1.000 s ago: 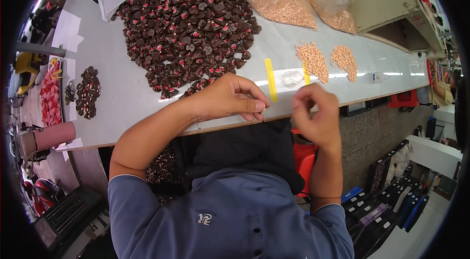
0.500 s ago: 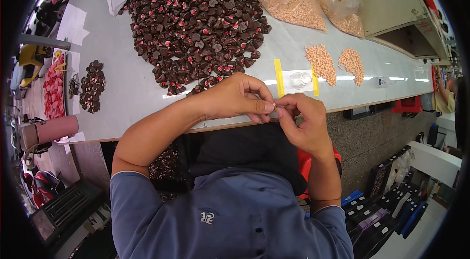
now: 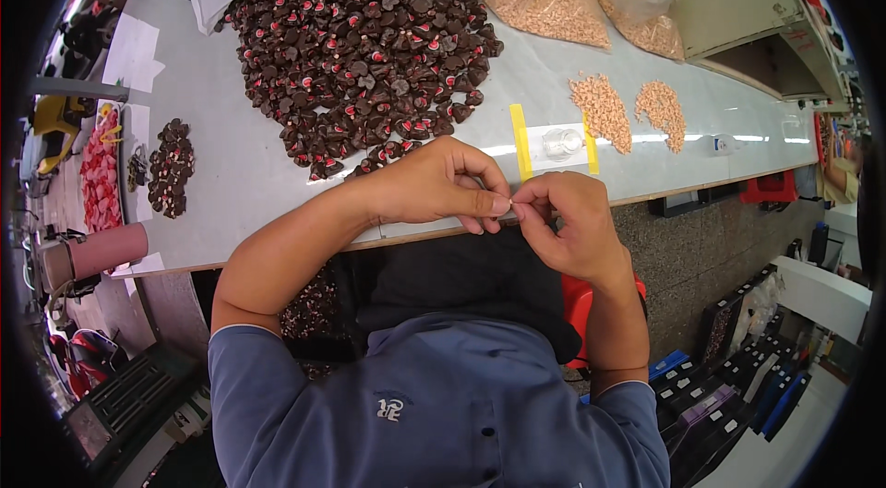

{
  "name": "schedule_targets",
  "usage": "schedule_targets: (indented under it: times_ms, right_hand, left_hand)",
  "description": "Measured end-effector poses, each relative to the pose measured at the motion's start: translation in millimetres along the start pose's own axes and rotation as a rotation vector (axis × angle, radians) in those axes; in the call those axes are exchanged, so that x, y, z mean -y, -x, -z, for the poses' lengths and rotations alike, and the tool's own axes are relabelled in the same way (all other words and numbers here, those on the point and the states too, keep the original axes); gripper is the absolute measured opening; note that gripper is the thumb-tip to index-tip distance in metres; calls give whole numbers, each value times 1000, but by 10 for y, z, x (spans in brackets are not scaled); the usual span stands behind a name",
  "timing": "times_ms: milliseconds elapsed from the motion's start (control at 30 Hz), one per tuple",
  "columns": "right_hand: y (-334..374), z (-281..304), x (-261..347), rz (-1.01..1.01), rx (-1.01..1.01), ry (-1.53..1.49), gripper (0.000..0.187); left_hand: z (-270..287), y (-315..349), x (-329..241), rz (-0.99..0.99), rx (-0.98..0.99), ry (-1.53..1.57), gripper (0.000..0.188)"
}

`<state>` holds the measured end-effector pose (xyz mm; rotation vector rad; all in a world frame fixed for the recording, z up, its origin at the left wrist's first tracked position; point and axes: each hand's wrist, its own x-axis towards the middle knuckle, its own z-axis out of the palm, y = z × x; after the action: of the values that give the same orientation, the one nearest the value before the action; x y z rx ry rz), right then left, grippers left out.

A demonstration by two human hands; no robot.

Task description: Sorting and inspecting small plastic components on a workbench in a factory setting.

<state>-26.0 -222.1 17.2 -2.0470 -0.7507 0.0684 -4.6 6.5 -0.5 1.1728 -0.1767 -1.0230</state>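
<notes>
Pinching one small pale piece (image 3: 511, 203) between their fingertips, the left hand (image 3: 441, 183) and right hand (image 3: 576, 218) meet near the centre of the frame, at the near edge of the grey worktop (image 3: 210, 156); whether the left hand's curled fingers hold anything more, I cannot tell. One big heap of dark pieces (image 3: 365, 49) with red marks, too many to count, fills the upper centre, and one smaller dark heap (image 3: 171, 169) lies at the left. Two small heaps of tan bits (image 3: 601, 111) lie right of centre. Two clear plastic bags (image 3: 546, 12) sit at the upper right, each partly filled with tan bits. Below them, one clear container (image 3: 562, 144) rests between two strips of yellow tape (image 3: 522, 142); its contents cannot be made out. One small bottle (image 3: 720, 144) is farther right. At the far left, one tray (image 3: 129, 148) holds many red and pink pieces (image 3: 100, 176), above one pink bottle (image 3: 109, 249) whose inside is hidden.
</notes>
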Motion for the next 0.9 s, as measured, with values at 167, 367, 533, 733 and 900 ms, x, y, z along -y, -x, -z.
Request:
schedule_targets:
  times_ms: [167, 367, 533, 733, 900]
  right_hand:
    - [10, -15, -16, -5, 4, -14, 9]
    - [27, -18, -31, -54, 25, -50, 8]
    - [11, 38, -10, -54, 30, -47, 7]
    - [-88, 369, 79, -41, -20, 167, 8]
    - [-231, 555, 64, 41, 4, 509, 13]
  left_hand:
    - [-1, 10, -13, -1, -4, -1, 18]
    - [-10, 12, -18, 1, -5, -23, 19]
    - [-20, -14, -5, -27, -17, -2, 20]
    - [-14, -27, 29, -42, -43, 13, 22]
    - [-14, -5, 29, -73, -60, 6, 23]
